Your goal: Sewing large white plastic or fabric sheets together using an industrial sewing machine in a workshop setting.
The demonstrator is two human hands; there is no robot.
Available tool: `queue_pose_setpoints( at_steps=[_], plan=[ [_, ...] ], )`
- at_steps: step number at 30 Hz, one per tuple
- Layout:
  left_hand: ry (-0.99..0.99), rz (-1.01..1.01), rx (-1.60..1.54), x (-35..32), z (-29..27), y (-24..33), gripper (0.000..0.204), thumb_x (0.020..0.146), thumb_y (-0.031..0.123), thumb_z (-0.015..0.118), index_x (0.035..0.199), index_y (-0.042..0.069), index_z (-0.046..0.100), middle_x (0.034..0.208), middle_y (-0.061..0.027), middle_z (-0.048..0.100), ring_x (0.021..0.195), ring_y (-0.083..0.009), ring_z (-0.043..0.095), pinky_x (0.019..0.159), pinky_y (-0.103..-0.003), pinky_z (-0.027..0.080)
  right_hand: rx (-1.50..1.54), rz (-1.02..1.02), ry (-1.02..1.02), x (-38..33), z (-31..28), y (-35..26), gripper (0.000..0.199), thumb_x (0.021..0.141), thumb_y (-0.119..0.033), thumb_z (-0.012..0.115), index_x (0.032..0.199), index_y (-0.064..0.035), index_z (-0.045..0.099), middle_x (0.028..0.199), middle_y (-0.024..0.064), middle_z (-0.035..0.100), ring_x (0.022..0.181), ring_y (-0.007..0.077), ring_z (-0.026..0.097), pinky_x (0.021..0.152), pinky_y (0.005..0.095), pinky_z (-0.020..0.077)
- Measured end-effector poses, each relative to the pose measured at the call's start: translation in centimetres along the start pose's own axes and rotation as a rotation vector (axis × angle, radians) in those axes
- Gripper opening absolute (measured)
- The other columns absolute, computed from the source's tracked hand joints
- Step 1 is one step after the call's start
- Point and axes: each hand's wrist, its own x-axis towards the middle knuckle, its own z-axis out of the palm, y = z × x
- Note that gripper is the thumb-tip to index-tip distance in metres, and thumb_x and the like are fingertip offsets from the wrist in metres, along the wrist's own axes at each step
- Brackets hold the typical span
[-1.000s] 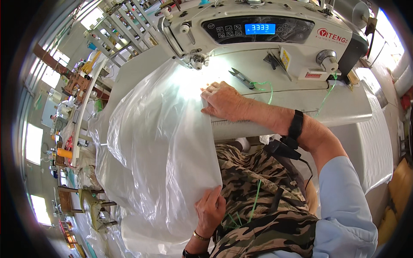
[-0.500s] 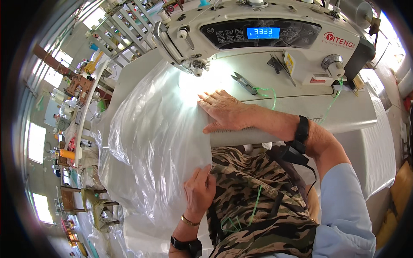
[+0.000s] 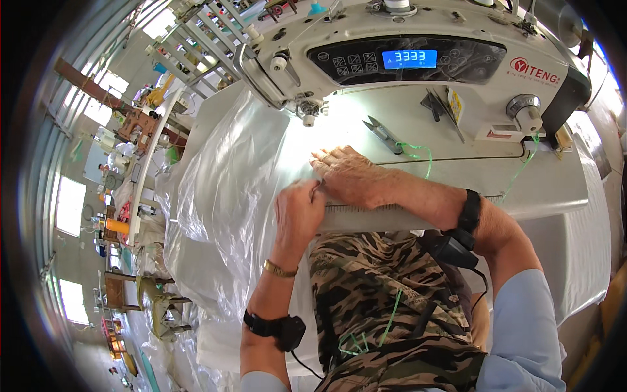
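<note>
Plastic sheet (image 3: 225,189), left of centre, spread up to the sewing machine (image 3: 405,59); left hand (image 3: 299,212) apparently pinching its edge, right hand (image 3: 356,176) flat, unclenched. Laying-out seems done; glare hides any stitching finished or left.

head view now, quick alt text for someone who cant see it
A person's left hand and right hand, close together, are at the edge of a translucent plastic sheet before a white sewing machine. Snips lie on the table to the right.
</note>
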Motion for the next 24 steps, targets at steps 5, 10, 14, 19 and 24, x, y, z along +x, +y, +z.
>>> queue_pose_setpoints(
  at_steps=[5, 10, 14, 19, 24],
  plan=[
    [-0.038, -0.074, -0.020, 1.5, 0.5, -0.2, 0.020, 0.083, 0.008, 0.059, 0.097, -0.003, 0.067, 0.087, -0.0200, 0.065, 0.074, -0.0379, 0.063, 0.068, -0.044, 0.049, 0.090, 0.011, 0.047, 0.1, -0.4, 0.2, 0.045, 0.088, -0.020, 0.053, 0.123, 0.0078, 0.051, 0.119, 0.0217, 0.059, 0.114, 0.0317, 0.055, 0.097, 0.0417, 0.0397],
    [0.146, 0.117, 0.022, -2.3, -3.0, -0.9, 0.038, 0.093, 0.019, 0.058, 0.125, -0.001, 0.058, 0.115, -0.0183, 0.065, 0.104, -0.0337, 0.062, 0.089, -0.040, 0.049, 0.053, 0.055, 0.025, -0.2, -0.2, 1.0, 0.051, 0.088, -0.013, 0.051, 0.134, 0.0086, 0.044, 0.129, 0.0242, 0.054, 0.124, 0.0340, 0.049, 0.105, 0.0422, 0.0351],
    [0.089, -0.098, 0.335, -5.6, -3.4, -8.7, 0.041, 0.095, 0.027, 0.056, 0.127, 0.002, 0.057, 0.123, -0.0175, 0.062, 0.117, -0.0327, 0.056, 0.097, -0.038, 0.044, 0.042, 0.040, -0.027, -0.1, -1.1, 0.5, 0.050, 0.088, -0.012, 0.050, 0.134, 0.0084, 0.045, 0.128, 0.0243, 0.055, 0.124, 0.0344, 0.049, 0.107, 0.0422, 0.0344],
    [0.122, -0.062, 0.235, -4.9, -3.6, -16.2, 0.050, 0.097, 0.037, 0.052, 0.135, 0.004, 0.051, 0.144, -0.0140, 0.047, 0.137, -0.0292, 0.039, 0.112, -0.044, 0.028, 0.052, 0.025, 0.077, -0.6, -1.3, -1.1, 0.052, 0.089, -0.021, 0.056, 0.131, 0.0087, 0.046, 0.128, 0.0251, 0.055, 0.123, 0.0337, 0.050, 0.105, 0.0421, 0.0359],
    [0.090, -0.109, 0.180, -4.6, -3.6, -18.0, 0.052, 0.098, 0.038, 0.050, 0.139, 0.007, 0.048, 0.147, -0.0107, 0.045, 0.140, -0.0277, 0.035, 0.115, -0.045, 0.024, 0.174, -0.038, 0.373, -5.6, 1.3, -6.4, 0.046, 0.092, -0.013, 0.056, 0.132, 0.0065, 0.045, 0.129, 0.0230, 0.055, 0.121, 0.0373, 0.052, 0.104, 0.0436, 0.0398]
  ],
)
